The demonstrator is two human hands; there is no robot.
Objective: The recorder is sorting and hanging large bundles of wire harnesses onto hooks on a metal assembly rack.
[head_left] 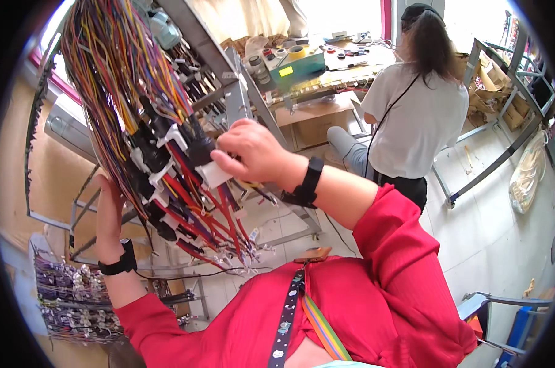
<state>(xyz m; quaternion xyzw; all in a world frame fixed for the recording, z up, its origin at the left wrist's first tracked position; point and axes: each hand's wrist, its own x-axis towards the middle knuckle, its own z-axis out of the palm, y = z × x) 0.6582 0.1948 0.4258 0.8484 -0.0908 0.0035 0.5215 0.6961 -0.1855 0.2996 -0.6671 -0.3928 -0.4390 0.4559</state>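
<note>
Wire bundle (136,110): hangs steeply, upper left to lower right. Right hand (253,150) pinches white connector (215,175) at its right side; left hand (109,211) behind bundle, grip hidden.

"Those wires (115,80) in the hanging bundle look like smooth, glossy plastic insulation: yellow, purple, red."

"And the connectors (152,156) in the bundle are matt black plastic, with a white plastic one (213,175) among them."

"The frame (240,92) just behind the bundle is bare grey metal, dull rather than polished."

"Right of the bundle, the sleeve (406,245) is soft red cloth. The boxes (314,122) beyond the frame look like rough brown cardboard."
</note>
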